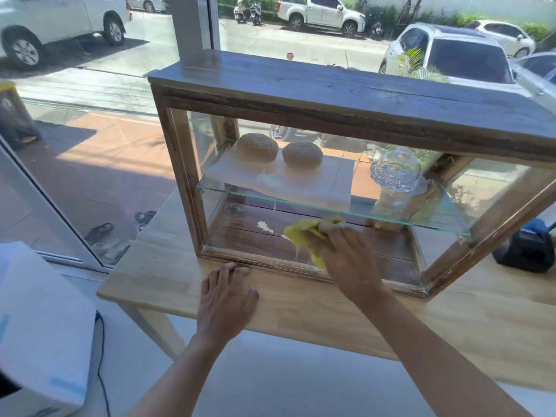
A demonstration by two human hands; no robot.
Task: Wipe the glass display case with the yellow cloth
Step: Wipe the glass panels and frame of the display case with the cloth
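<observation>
A glass display case (pixel 192 188) with a dark wooden frame and flat wooden top stands on a light wooden table (pixel 168 284). My right hand (pixel 346 257) presses a crumpled yellow cloth (pixel 304 236) against the lower part of the front glass, near the bottom rail. My left hand (pixel 225 296) lies flat on the table, fingers spread, fingertips touching the case's bottom frame. Inside, two round buns (pixel 302 154) sit on paper on a glass shelf, with a clear glass dome (pixel 394 170) to their right.
A large window behind the case looks onto a street with parked cars. A black device (pixel 523 251) sits on the table at the right. A white box (pixel 39 326) with a cable is at the lower left. Shoes (pixel 99 233) lie outside by the door.
</observation>
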